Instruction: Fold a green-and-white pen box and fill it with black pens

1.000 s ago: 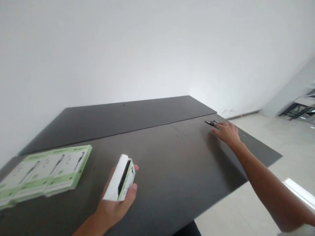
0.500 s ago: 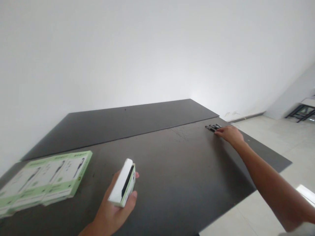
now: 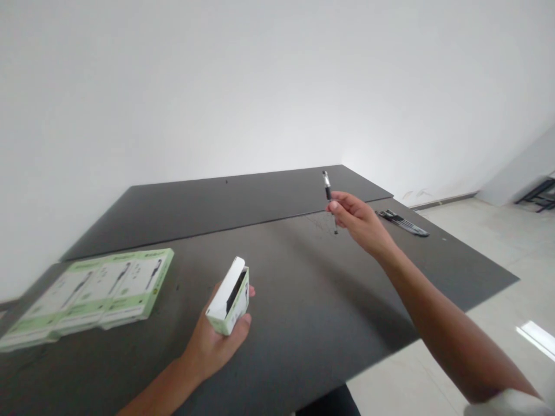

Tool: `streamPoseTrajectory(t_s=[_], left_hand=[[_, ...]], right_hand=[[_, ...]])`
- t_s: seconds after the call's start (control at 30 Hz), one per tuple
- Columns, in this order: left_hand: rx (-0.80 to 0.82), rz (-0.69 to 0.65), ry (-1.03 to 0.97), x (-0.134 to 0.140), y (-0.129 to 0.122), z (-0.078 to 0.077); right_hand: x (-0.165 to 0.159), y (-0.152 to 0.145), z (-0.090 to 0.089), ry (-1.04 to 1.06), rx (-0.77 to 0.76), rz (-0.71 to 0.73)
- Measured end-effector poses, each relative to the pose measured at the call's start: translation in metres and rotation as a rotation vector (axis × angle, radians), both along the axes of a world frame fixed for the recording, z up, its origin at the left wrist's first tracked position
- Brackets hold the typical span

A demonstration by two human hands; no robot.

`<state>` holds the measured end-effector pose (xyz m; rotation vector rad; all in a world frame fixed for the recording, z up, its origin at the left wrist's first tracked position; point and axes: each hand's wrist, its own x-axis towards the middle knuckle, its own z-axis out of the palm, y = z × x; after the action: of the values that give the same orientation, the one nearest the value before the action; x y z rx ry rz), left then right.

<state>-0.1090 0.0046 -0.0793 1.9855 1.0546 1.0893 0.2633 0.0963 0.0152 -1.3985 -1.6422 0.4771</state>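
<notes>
My left hand is wrapped round a small green and white pen box, held above the dark table. The box's end flap is up, and its dark inside faces me. Between the thumb and fingers of my right hand is a pen, raised off the table and nearly upright. It is clear with a black grip and a silvery top end. Several more pens lie side by side on the table, behind and to the right of my right hand.
Several flat green and white pen boxes lie in an overlapping row at the table's left. The dark table has a seam towards its far part. A white wall rises behind; pale floor shows at right.
My right hand has lifted a pen from the group at the right and carried it leftward and up. The left hand still holds the open box. My view has shifted slightly.
</notes>
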Motion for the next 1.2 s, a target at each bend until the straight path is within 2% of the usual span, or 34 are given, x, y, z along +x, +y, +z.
streamPoseTrajectory(t_s=[0.1, 0.2, 0.23, 0.3, 0.4, 0.5, 0.63, 0.87, 1.03, 1.2], left_hand=[[-0.046, -0.008, -0.037, 0.001, 0.000, 0.003], [-0.031, -0.023, -0.080, 0.004, 0.000, 0.005], [-0.024, -0.032, -0.093, 0.005, 0.000, 0.005], [-0.007, -0.047, -0.127, 0.008, 0.001, 0.005], [0.017, -0.076, -0.151, 0.010, 0.000, 0.007], [0.036, -0.095, -0.155, 0.012, 0.000, 0.011], [0.057, -0.081, -0.162, 0.012, -0.001, 0.013], [0.024, -0.125, -0.193, 0.013, 0.000, 0.000], [-0.009, -0.108, -0.225, 0.015, -0.003, -0.003], [-0.011, -0.123, -0.240, 0.017, -0.007, -0.001]], right_hand=[[-0.082, -0.014, 0.012, 0.161, 0.013, 0.265], [-0.133, -0.033, 0.019, 0.532, 0.054, 0.514], [-0.143, -0.040, 0.019, 0.644, 0.073, 0.552], [-0.154, -0.053, 0.019, 0.747, 0.118, 0.534], [-0.161, -0.068, 0.017, 0.711, 0.205, 0.411], [-0.164, -0.077, 0.015, 0.638, 0.266, 0.353], [-0.167, -0.083, 0.009, 0.527, 0.258, 0.337], [-0.164, -0.083, -0.004, 0.316, 0.260, 0.323], [-0.163, -0.078, -0.007, 0.085, 0.317, 0.342], [-0.161, -0.074, -0.007, 0.039, 0.323, 0.378]])
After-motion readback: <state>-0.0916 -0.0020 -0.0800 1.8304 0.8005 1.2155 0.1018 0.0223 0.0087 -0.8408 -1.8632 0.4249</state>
